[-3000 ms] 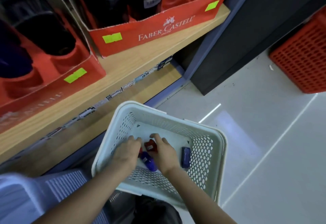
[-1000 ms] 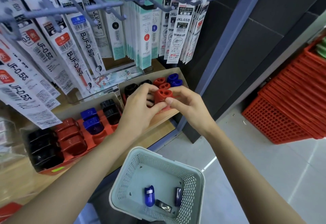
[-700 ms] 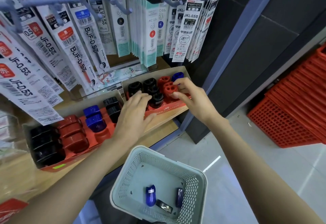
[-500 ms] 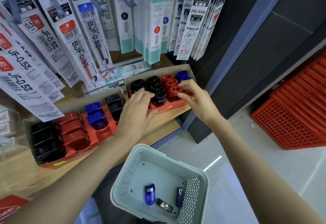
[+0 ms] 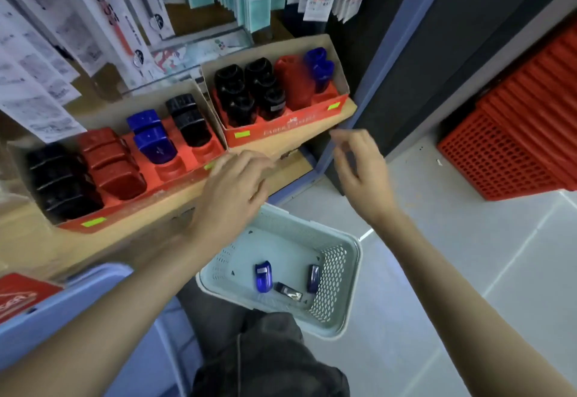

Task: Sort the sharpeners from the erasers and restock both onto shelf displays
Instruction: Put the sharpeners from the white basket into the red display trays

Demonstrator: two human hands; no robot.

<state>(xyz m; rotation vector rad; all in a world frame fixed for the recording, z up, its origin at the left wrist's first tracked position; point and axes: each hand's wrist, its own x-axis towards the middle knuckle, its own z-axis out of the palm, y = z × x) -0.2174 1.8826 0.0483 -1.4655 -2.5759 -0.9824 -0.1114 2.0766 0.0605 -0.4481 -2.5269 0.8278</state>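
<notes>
Red cardboard display tray (image 5: 282, 123) at the right end of a wooden shelf (image 5: 175, 199), packed with upright sharpeners: two rows of black sharpeners (image 5: 249, 90), one row of red sharpeners (image 5: 293, 84), and blue sharpeners (image 5: 320, 67) at the far right with a bare slot in front of them. White lettering on its front reads Faber-Castell, softened by blur, with a yellow-green sticker (image 5: 242, 134) beside it.

Just left of it stands a second red tray (image 5: 170, 167) holding wider black, red and blue sharpeners, with several front slots bare. Hanging packets (image 5: 103, 15) of pen refills crowd the space above both trays; their print is too blurred to read beyond "05".

Both hands are bare, apart and hold nothing, fingers loosely curled. The left hand (image 5: 234, 190) hovers over the shelf's front edge, in front of where the two trays meet. The right hand (image 5: 362, 165) hangs off the shelf's right end, in front of a blue upright post (image 5: 384, 62).

Below the hands, a pale perforated basket (image 5: 332, 274) holds a blue sharpener (image 5: 262, 276), a small black piece (image 5: 288, 291) and a dark blue piece (image 5: 313, 278); what the last two are cannot be told. Stacked red crates (image 5: 512, 146) stand on the tiled floor to the right.
</notes>
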